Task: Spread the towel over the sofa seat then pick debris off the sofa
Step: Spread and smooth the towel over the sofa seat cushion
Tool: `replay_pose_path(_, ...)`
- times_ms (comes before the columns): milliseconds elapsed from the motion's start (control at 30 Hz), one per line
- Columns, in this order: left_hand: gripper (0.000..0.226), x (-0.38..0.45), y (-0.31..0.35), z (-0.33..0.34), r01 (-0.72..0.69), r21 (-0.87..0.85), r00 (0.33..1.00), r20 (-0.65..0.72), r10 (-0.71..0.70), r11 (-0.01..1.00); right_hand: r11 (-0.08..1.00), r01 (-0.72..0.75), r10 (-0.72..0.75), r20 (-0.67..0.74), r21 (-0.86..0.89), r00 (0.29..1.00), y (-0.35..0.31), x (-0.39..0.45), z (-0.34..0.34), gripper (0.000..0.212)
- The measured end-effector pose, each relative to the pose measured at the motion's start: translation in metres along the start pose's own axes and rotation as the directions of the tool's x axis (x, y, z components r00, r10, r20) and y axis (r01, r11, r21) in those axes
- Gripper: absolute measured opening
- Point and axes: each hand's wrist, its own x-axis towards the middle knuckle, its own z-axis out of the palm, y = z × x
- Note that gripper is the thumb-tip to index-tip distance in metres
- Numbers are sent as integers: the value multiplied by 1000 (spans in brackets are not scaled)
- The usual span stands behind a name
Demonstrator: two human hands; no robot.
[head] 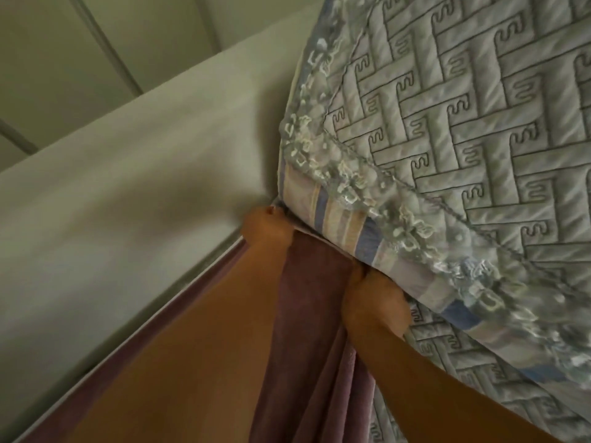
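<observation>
A mauve towel (pixel 307 314) lies in long folds over the sofa seat, running from the bottom of the view up to the corner where the back meets the arm. My left hand (pixel 265 230) is closed on the towel's far edge at that corner. My right hand (pixel 374 302) is closed on the towel too, pressed against the lower edge of the quilted back cover (pixel 463 139). The fingertips of both hands are hidden in the fabric. No debris shows.
The grey quilted cover, lace-trimmed with a striped band (pixel 339 219), drapes the sofa back on the right. A plain pale sofa arm (pixel 128 187) fills the left side. Pale floor tiles (pixel 48 59) show beyond it.
</observation>
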Motion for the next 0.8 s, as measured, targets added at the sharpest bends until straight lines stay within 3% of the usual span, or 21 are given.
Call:
replay_pose_path(233, 29, 0, -5, 13, -158, 128, 962, 244, 124, 979, 988, 35, -40, -30, -152, 999, -8, 2, 6, 47)
replay_pose_path(400, 33, -10, -3, 18, -302, 418, 885, 456, 90, 857, 997, 17, -21, -45, -73, 999, -4, 6, 13, 42)
replay_pose_path(500, 50, -21, -8, 10, -438, 444, 822, 550, 148, 782, 1000, 13, -13, -10, -20, 1000, -4, 8, 9, 41)
replay_pose_path(633, 65, -68, -20, -18, -464, 359, 821, 517, 241, 809, 995, 98, -99, 36, 30, 994, -6, 0, -5, 46)
replay_pose_path(800, 55, -134, -49, -62, -444, 308, 836, 479, 266, 841, 988, 113, -129, 168, 105, 977, 1, -36, -25, 70)
